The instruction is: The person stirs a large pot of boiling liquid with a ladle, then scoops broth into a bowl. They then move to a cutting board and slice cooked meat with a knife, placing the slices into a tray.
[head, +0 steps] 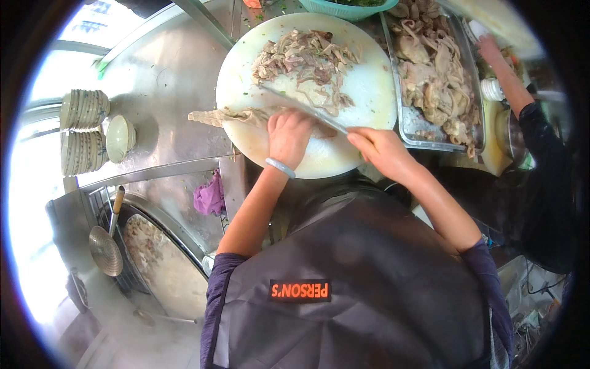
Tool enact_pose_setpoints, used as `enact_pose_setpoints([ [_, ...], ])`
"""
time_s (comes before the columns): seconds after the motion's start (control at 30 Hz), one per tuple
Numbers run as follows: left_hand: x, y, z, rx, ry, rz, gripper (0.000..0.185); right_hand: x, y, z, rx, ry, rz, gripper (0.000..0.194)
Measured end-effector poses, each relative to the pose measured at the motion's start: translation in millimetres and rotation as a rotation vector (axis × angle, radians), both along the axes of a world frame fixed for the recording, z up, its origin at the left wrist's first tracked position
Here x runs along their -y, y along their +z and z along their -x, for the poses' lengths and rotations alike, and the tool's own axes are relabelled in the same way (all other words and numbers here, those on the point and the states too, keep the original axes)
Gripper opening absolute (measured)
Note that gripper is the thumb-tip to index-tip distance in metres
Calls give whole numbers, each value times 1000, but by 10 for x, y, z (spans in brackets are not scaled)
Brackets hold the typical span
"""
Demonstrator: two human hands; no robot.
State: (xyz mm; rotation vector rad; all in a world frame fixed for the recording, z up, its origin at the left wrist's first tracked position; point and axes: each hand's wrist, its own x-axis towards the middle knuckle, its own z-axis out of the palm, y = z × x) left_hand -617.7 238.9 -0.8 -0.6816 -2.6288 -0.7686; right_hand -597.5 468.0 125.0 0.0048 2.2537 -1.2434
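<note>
On a round white cutting board (368, 92), my left hand (291, 134) presses down on a long strip of pale cooked meat or offal (239, 117). One end of the strip hangs past the board's left edge. My right hand (383, 150) grips a knife (306, 109), mostly by its handle, which the hand hides. The blade runs up and left across the board, just beyond my left fingers. A heap of cut meat pieces (295, 57) lies on the far half of the board, with some slices close to the blade.
Right of the board stands a metal tray (480, 124) of cooked offal (435, 69). Another person's arm (507, 76) reaches in beyond it. Stacked bowls (85, 110) stand at left, above a steaming pot (161, 263) and a strainer ladle (106, 251). A purple cloth (209, 196) hangs nearby; a green basket (348, 9) sits behind.
</note>
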Motion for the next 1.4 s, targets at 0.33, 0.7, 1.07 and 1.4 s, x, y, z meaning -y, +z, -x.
enact_pose_setpoints([
  [0.33,154,59,11,68,-19,-25,16,202,-66,54,-128,3,10,42],
  [0.7,257,-22,64,37,-55,-70,18,365,-134,98,11,-29,80,41],
  [1.07,443,-36,12,58,-6,120,17,531,-418,110,-60,-36,137,41],
  [1.4,529,205,47,270,-41,212,23,651,-300,129,-110,35,169,41],
])
